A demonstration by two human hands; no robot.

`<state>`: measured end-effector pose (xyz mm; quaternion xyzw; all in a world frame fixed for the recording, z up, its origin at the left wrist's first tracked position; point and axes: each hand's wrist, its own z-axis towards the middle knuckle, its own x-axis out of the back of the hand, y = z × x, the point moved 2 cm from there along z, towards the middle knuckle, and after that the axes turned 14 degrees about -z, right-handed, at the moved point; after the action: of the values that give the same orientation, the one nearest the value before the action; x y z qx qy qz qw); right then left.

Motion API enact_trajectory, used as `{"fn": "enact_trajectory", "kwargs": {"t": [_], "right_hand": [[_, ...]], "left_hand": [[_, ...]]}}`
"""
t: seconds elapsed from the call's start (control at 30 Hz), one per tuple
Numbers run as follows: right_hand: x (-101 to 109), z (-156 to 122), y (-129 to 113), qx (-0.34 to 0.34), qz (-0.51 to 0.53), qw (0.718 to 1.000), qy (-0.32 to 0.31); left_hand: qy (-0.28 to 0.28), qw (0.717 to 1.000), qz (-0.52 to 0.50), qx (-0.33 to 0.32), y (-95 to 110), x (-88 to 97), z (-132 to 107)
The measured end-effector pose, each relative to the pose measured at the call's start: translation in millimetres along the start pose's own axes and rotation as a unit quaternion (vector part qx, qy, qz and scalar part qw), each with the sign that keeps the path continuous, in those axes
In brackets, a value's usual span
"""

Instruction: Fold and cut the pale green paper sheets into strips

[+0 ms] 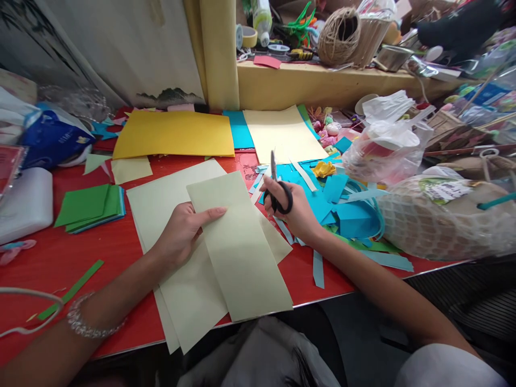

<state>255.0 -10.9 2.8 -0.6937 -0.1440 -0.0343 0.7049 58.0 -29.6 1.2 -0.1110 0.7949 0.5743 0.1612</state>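
My left hand [183,231] grips a long pale green sheet of paper [245,252], thumb on top and fingers out of sight beneath. The strip of paper slants down past the table's front edge. Under it lie larger pale green sheets [177,183], also jutting over the edge. In my right hand [296,215] is a pair of scissors [278,196] with black handles, its blades pointing up and away from me. The scissors are apart from the held paper, above blue scraps.
Yellow sheets [177,134] and a cream sheet [286,131] lie at the back of the red table [24,204]. Green squares [86,207] are stacked at left. Blue cuttings [355,220], a plastic bag [387,145] and a netted bundle [435,209] crowd the right.
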Motion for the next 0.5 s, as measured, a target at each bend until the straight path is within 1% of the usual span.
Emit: {"fn": "enact_trajectory", "kwargs": {"t": [0.07,0.13,0.17,0.23,0.27,0.33,0.43,0.5], "right_hand": [[10.7,8.5,1.5,0.007,-0.031,0.999,0.026],[21.9,18.1,5.5,-0.009,-0.085,0.995,0.05],[28.0,22.5,7.8,-0.018,-0.125,0.989,0.074],[39.2,29.1,11.2,-0.019,-0.221,0.969,0.111],[44.2,31.2,12.1,-0.009,-0.276,0.953,0.126],[52.0,32.8,12.9,0.019,-0.395,0.907,0.144],[57.4,32.0,14.7,0.031,-0.567,0.808,0.156],[57.2,30.7,16.3,0.026,-0.642,0.747,0.169]], "left_hand": [[0.009,1.0,0.006,-0.004,2.4,2.7,2.8],[0.014,1.0,0.014,-0.01,4.6,6.7,6.9],[0.017,1.0,0.017,-0.014,5.7,9.2,9.2],[0.026,0.999,0.023,-0.026,8.3,15.2,14.1],[0.031,0.999,0.026,-0.032,9.8,18.4,16.6],[0.043,0.997,0.032,-0.048,13.4,24.2,20.9],[0.051,0.995,0.039,-0.073,19.5,29.8,25.1],[0.053,0.995,0.039,-0.081,22.6,31.2,25.7]]}}
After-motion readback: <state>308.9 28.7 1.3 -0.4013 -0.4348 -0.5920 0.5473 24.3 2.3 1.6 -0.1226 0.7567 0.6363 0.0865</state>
